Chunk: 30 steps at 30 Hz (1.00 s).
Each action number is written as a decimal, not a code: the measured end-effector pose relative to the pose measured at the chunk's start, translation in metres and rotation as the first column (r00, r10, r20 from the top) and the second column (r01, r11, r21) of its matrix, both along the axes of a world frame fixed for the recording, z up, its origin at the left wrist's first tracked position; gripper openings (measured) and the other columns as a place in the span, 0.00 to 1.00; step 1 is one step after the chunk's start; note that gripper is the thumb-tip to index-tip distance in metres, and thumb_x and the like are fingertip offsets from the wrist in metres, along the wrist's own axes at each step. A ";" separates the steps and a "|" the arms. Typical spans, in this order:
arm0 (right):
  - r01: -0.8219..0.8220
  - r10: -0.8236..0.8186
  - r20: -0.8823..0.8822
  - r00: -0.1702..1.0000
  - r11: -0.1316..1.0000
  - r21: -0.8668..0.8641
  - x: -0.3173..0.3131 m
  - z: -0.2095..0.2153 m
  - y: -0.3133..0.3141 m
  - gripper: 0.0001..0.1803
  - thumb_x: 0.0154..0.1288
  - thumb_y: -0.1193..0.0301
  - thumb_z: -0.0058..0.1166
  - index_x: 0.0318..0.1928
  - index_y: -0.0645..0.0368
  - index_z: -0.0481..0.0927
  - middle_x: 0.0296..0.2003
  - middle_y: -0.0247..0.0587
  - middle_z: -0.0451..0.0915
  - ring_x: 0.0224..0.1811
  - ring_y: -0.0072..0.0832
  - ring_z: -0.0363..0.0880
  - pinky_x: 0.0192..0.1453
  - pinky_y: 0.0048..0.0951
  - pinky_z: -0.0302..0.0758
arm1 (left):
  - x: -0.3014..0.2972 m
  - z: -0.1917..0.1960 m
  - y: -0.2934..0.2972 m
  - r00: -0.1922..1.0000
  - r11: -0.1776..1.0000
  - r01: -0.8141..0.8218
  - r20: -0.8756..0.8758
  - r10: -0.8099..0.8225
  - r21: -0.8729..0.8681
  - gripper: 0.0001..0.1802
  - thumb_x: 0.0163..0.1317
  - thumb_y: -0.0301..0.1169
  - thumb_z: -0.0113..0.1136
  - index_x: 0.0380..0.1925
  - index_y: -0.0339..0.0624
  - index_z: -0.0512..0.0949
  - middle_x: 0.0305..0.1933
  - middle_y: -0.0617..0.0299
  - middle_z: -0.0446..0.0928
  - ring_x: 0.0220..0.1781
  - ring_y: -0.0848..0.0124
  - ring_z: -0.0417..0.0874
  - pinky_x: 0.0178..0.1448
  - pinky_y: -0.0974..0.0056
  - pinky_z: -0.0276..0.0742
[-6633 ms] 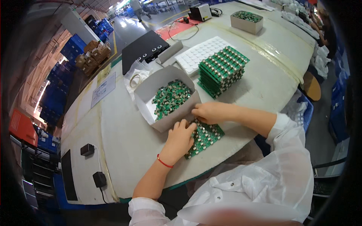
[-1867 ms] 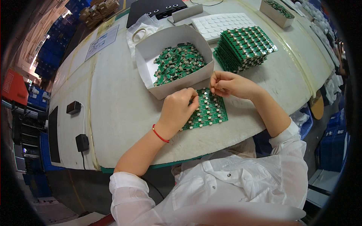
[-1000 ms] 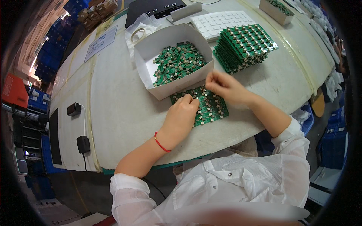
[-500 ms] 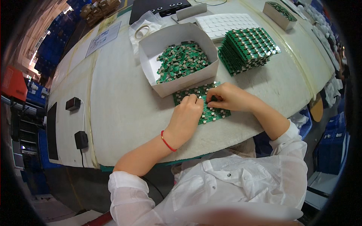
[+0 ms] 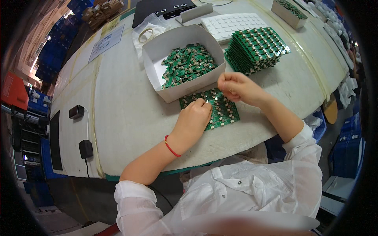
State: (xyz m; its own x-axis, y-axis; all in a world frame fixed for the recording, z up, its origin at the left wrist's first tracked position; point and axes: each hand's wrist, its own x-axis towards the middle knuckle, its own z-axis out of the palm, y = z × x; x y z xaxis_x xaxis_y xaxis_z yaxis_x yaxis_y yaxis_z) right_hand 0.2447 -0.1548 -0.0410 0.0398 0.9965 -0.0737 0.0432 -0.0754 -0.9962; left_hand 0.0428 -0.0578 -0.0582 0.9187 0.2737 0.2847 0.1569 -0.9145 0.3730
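Observation:
A green circuit board panel (image 5: 226,112) with rows of small metal connectors lies flat on the table in front of me. My left hand (image 5: 193,117) rests on its left part, fingers curled and pressed together on the panel. Above the panel's far right corner, my right hand (image 5: 239,87) is raised with thumb and fingers pinched; whatever they hold, if anything, is hidden. Just beyond the panel stands a white open box (image 5: 187,89) with a heap of small separate green boards (image 5: 188,65) in it.
Right of the box rises a stack of circuit board panels (image 5: 258,47). Behind are a white tray with round bumps (image 5: 234,24), a tape roll (image 5: 145,35) and a small filled box (image 5: 289,15). At the left lie a black adapter (image 5: 85,149) and a black block (image 5: 76,111).
My right hand has lifted off the panel and moved away from me and slightly right, toward the box's near right corner. My left hand has stayed on the panel.

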 end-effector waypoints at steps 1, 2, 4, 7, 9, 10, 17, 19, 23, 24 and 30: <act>0.026 -0.043 -0.235 0.971 0.997 -0.076 0.004 0.007 -0.002 0.06 0.70 0.70 0.49 0.35 0.57 0.75 0.27 0.26 0.74 0.24 0.12 0.64 0.26 0.18 0.60 | 0.000 0.000 0.000 1.000 1.000 0.002 0.000 -0.002 0.006 0.04 0.58 0.25 0.61 0.32 0.36 0.80 0.34 0.52 0.77 0.38 0.54 0.81 0.42 0.54 0.79; 0.032 -0.100 -0.453 0.886 0.987 -0.155 0.009 0.010 -0.003 0.06 0.70 0.70 0.47 0.35 0.57 0.75 0.27 0.25 0.73 0.24 0.11 0.63 0.26 0.17 0.59 | -0.001 0.000 -0.001 1.000 1.000 0.004 0.000 -0.004 0.011 0.04 0.58 0.25 0.61 0.32 0.36 0.79 0.35 0.52 0.76 0.38 0.54 0.81 0.42 0.55 0.79; 0.002 -0.068 -0.397 0.915 0.986 -0.164 0.020 0.007 -0.003 0.07 0.70 0.71 0.44 0.37 0.57 0.76 0.27 0.26 0.73 0.25 0.10 0.62 0.27 0.16 0.59 | -0.001 -0.001 -0.001 1.000 1.000 -0.005 -0.004 0.005 0.022 0.04 0.58 0.25 0.60 0.32 0.36 0.78 0.34 0.52 0.76 0.38 0.54 0.81 0.43 0.54 0.79; -0.114 0.091 0.270 0.959 0.991 0.070 0.020 -0.009 0.004 0.07 0.66 0.70 0.57 0.39 0.61 0.79 0.23 0.26 0.72 0.23 0.13 0.64 0.25 0.21 0.60 | -0.003 -0.001 -0.005 0.999 0.998 -0.035 -0.018 0.036 0.043 0.04 0.59 0.25 0.60 0.31 0.35 0.77 0.34 0.51 0.75 0.38 0.53 0.81 0.43 0.54 0.79; -0.141 0.137 0.403 0.905 0.990 -0.019 0.022 -0.007 -0.005 0.07 0.64 0.70 0.60 0.38 0.60 0.80 0.21 0.25 0.70 0.23 0.14 0.64 0.25 0.23 0.61 | -0.002 0.001 -0.007 0.998 0.997 -0.050 -0.024 0.052 0.053 0.04 0.60 0.25 0.59 0.31 0.35 0.76 0.34 0.51 0.75 0.38 0.53 0.81 0.42 0.54 0.79; -0.161 0.195 0.519 0.832 0.981 -0.110 0.016 0.000 -0.005 0.08 0.61 0.70 0.64 0.36 0.60 0.80 0.19 0.24 0.69 0.22 0.15 0.64 0.25 0.25 0.61 | -0.003 0.001 -0.007 0.998 0.997 -0.057 -0.029 0.059 0.055 0.04 0.60 0.26 0.59 0.31 0.35 0.76 0.33 0.51 0.75 0.38 0.53 0.81 0.42 0.53 0.79; -0.244 0.180 0.635 0.751 0.970 0.014 0.008 -0.007 -0.002 0.07 0.59 0.74 0.64 0.34 0.63 0.79 0.17 0.36 0.71 0.18 0.23 0.65 0.24 0.30 0.63 | 0.000 0.005 -0.006 0.997 0.969 -0.029 0.071 0.012 0.244 0.05 0.57 0.26 0.62 0.30 0.38 0.77 0.33 0.55 0.75 0.35 0.57 0.80 0.42 0.57 0.78; -0.229 0.114 0.647 0.754 0.969 0.096 0.006 -0.019 0.000 0.07 0.59 0.75 0.63 0.34 0.63 0.77 0.19 0.40 0.73 0.19 0.29 0.69 0.25 0.32 0.66 | 0.004 0.000 -0.003 0.992 0.981 0.031 0.114 -0.054 0.193 0.05 0.56 0.26 0.63 0.30 0.38 0.77 0.33 0.56 0.75 0.35 0.57 0.80 0.41 0.57 0.78; -0.220 0.060 0.618 0.784 0.957 0.187 0.004 -0.025 0.000 0.08 0.62 0.78 0.58 0.37 0.64 0.72 0.23 0.48 0.76 0.23 0.39 0.75 0.28 0.37 0.69 | 0.008 -0.006 0.002 0.984 0.990 0.069 0.154 -0.087 0.119 0.06 0.54 0.26 0.64 0.30 0.39 0.78 0.33 0.57 0.76 0.36 0.58 0.80 0.41 0.57 0.78; -0.219 0.058 0.617 0.784 0.957 0.188 0.003 -0.025 0.000 0.08 0.62 0.78 0.58 0.37 0.64 0.72 0.23 0.48 0.76 0.23 0.39 0.75 0.28 0.37 0.69 | 0.008 -0.006 0.003 0.984 0.990 0.071 0.153 -0.089 0.120 0.06 0.54 0.26 0.64 0.30 0.39 0.78 0.33 0.57 0.76 0.36 0.58 0.80 0.41 0.57 0.78; -0.079 -0.013 0.330 0.944 0.962 0.263 0.001 -0.020 -0.002 0.05 0.71 0.72 0.52 0.40 0.60 0.71 0.29 0.35 0.76 0.24 0.25 0.71 0.25 0.29 0.66 | 0.006 -0.003 0.004 0.990 0.993 0.059 0.125 -0.071 0.098 0.05 0.54 0.26 0.64 0.30 0.39 0.78 0.32 0.57 0.76 0.36 0.58 0.80 0.40 0.57 0.77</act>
